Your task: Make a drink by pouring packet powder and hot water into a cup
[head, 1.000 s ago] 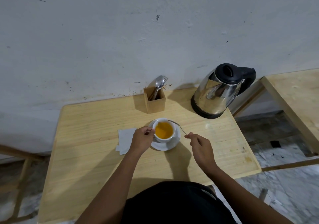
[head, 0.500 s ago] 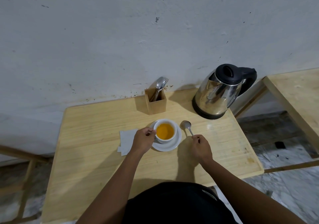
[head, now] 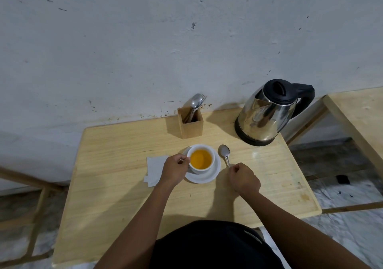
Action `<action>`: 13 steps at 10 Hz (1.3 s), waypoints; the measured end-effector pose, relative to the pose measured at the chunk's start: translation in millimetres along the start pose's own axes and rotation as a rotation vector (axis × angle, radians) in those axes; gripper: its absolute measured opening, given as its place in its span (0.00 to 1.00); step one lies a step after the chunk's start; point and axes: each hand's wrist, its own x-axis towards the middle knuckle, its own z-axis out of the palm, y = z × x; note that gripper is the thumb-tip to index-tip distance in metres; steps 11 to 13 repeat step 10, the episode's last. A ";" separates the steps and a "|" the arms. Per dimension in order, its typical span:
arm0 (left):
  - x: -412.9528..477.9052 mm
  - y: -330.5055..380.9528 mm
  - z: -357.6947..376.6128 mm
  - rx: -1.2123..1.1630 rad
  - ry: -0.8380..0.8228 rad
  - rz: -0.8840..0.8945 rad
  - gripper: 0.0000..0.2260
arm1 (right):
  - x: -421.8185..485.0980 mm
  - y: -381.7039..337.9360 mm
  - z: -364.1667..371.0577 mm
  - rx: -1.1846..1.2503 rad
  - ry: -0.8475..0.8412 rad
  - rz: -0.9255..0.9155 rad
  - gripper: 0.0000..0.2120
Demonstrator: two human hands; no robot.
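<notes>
A white cup (head: pixel 204 151) full of orange drink stands on a white saucer (head: pixel 209 176) in the middle of the wooden table (head: pixel 116 186). My left hand (head: pixel 174 170) pinches the cup's handle on its left side. A metal spoon (head: pixel 224 153) lies on the table just right of the saucer, bowl pointing away. My right hand (head: pixel 244 178) is closed around the spoon's handle end. A steel kettle (head: pixel 267 115) with a black lid stands at the table's back right. An opened white packet (head: pixel 155 170) lies left of the saucer, partly under my left wrist.
A wooden cutlery box (head: pixel 190 126) with a spoon and fork stands at the back, near the wall. A second wooden table (head: pixel 360 115) is to the right across a gap. The table's front edge is close to my body.
My right hand took the spoon off the cup and laid it on the table right of the saucer. My left hand stayed on the cup's handle.
</notes>
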 end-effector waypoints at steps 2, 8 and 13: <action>-1.0 0.9 -0.5 -0.002 -0.001 -0.009 0.09 | 2.0 0.5 -3.7 -0.008 -0.017 -0.038 0.09; -3.5 3.5 -1.8 -0.034 -0.007 -0.037 0.11 | 2.8 -4.9 -19.2 -0.067 -0.108 -0.130 0.10; -1.9 16.9 -13.9 -0.011 0.042 0.025 0.11 | 8.9 -26.6 -34.6 0.021 -0.035 -0.253 0.12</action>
